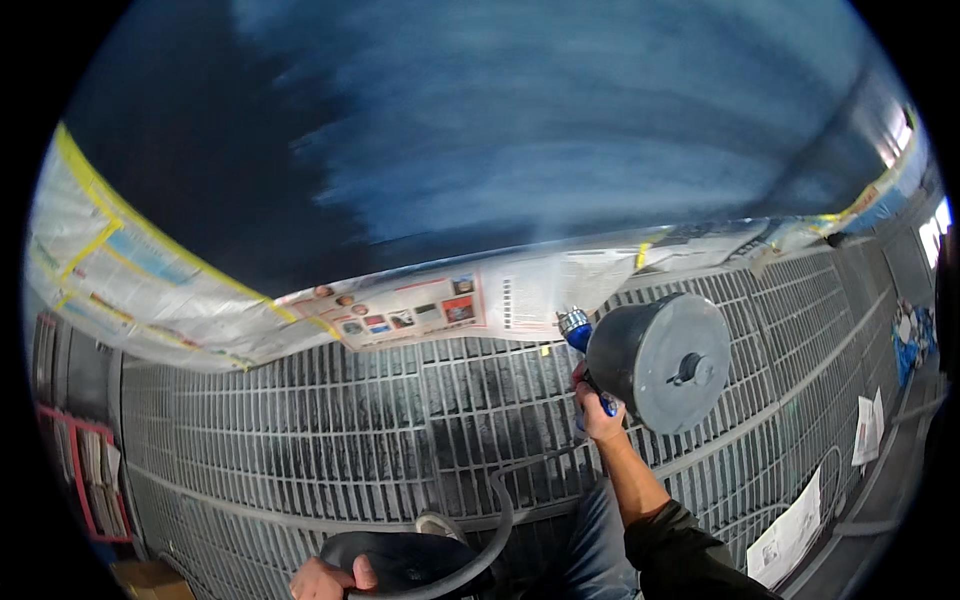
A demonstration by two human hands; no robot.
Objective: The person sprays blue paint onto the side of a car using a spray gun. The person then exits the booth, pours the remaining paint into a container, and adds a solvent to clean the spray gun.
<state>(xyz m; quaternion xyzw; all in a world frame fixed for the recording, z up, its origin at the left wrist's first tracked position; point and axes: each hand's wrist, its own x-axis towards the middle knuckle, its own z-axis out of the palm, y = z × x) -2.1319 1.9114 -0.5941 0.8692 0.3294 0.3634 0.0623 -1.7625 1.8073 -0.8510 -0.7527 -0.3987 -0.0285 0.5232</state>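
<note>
Nearest the viewer, at the lower edge of the floor grating (pixel 330 440), the left hand (pixel 325 578) is closed around the black air hose (pixel 480 555), holding a loop of it clear of the legs. The hose curves up from this loop toward the right hand.

The right hand (pixel 598 408) is clenched on the grip of the spray gun (pixel 600 365). The forearm rises from the lower edge with the sleeve pushed back and the wrist roughly in line with it. The gun's large black paint cup (pixel 662 362) faces the camera, lid outward. The silver and blue nozzle (pixel 573 324) points away toward the panel, near the lower edge of the masking.

Beyond the nozzle, a faint mist reaches the dark blue panel (pixel 520 130), which shows lighter, streaked bands across its middle. Newspaper masking (pixel 400 310) with yellow tape runs along the panel's lower edge.

Recommended practice, judged from this position: keep the nozzle square to the panel, hold the stand-off constant, overlap each pass over the lighter bands, and keep the hose loop held back from wet paint.
</note>
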